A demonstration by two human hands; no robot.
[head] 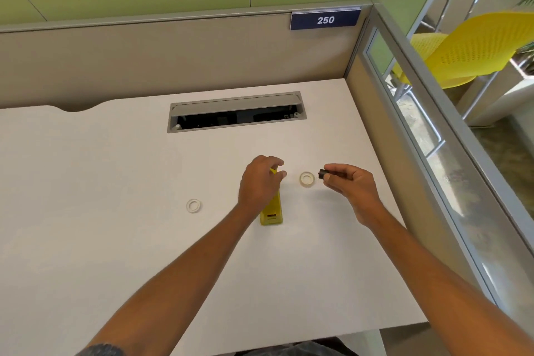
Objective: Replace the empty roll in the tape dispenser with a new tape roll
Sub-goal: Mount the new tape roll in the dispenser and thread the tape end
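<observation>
Where sign (pixel 325 19) hangs: "250".

Two bare forearms, unsleeved to the frame edge. Left hand (pixel 258 182) and right hand (pixel 351 186): no rings or gloves visible. Dark patterned band (pixel 101 350) at the left arm's lower end, partly cropped.

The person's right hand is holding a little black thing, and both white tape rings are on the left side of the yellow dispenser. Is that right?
Not quite. The head view shows the right hand pinching the little black piece, but the rings are split. One white ring lies left of the yellow dispenser; the other ring lies to its right, between the two hands.
</observation>
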